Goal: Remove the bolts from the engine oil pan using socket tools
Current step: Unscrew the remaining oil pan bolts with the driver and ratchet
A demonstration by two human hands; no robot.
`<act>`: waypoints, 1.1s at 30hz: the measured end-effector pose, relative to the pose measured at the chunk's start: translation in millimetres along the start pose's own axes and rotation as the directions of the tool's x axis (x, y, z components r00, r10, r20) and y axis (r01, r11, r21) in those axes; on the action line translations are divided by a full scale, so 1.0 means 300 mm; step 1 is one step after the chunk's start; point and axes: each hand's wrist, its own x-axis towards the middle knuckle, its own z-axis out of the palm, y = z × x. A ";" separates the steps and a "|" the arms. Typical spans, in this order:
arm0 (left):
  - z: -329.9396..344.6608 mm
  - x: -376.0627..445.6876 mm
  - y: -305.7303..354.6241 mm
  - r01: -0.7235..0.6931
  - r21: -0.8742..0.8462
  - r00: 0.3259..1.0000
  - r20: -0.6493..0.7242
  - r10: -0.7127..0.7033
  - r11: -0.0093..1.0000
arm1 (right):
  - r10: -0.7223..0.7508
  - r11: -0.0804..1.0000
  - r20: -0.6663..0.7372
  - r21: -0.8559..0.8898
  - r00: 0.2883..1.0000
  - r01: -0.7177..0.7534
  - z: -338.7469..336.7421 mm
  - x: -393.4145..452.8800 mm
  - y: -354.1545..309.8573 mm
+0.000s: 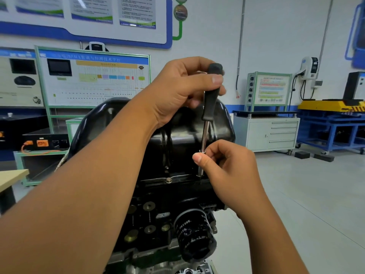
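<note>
1. Left hand (183, 89) curled round the black rubber grip of the long chrome-shafted socket driver (207, 123), held nearly upright over the glossy black engine oil pan (122, 115).
2. Right hand (227, 171) pinching the lower shaft between thumb and fingertips, steadying the socket on what looks like a flange bolt; bolt itself hidden under the tool.
3. Progress, judged: mid-job. One brass-coloured hex flange bolt (168, 180) seated in the near flange, just left of the socket, untouched. Others along the rim out of sight, so count done or left impossible to tell.
4. Pan sitting uppermost on the dark inverted engine block (150, 214), pan not yet lifted.
5. Nearby: black cylindrical oil filter (194, 238) jutting from the block below the flange; grey drawer cabinet (272, 133) and blue steel bench (331, 127) well behind.
6. Obstruction: pan's bulging wall close beside the shaft, limiting tilt; nothing else crowding the bolt.
</note>
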 end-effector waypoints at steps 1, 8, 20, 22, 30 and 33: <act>-0.005 -0.003 0.003 -0.002 0.007 1.000 0.029 0.002 1.000 | -0.006 1.000 0.010 -0.011 1.000 0.006 0.000 0.001 0.002; 0.003 -0.012 -0.007 -0.031 0.037 0.998 -0.046 0.033 0.999 | 0.000 1.000 0.011 0.025 1.000 0.000 -0.008 -0.002 0.007; -0.009 -0.013 0.004 -0.029 -0.113 0.998 0.044 0.034 0.993 | -0.008 0.999 0.013 0.036 1.000 0.008 0.000 0.000 0.012; -0.001 -0.012 -0.001 -0.030 -0.125 0.999 -0.014 0.029 0.992 | 0.008 0.998 -0.028 0.066 1.000 -0.006 0.005 -0.003 0.011; 0.012 -0.014 0.010 -0.010 -0.074 1.000 -0.027 0.008 0.997 | 0.011 0.999 -0.018 0.050 1.000 -0.010 0.010 0.000 0.012; 0.000 -0.017 0.018 0.012 -0.076 1.000 0.022 -0.011 0.997 | 0.011 0.999 0.012 0.044 1.000 -0.012 0.006 -0.001 0.010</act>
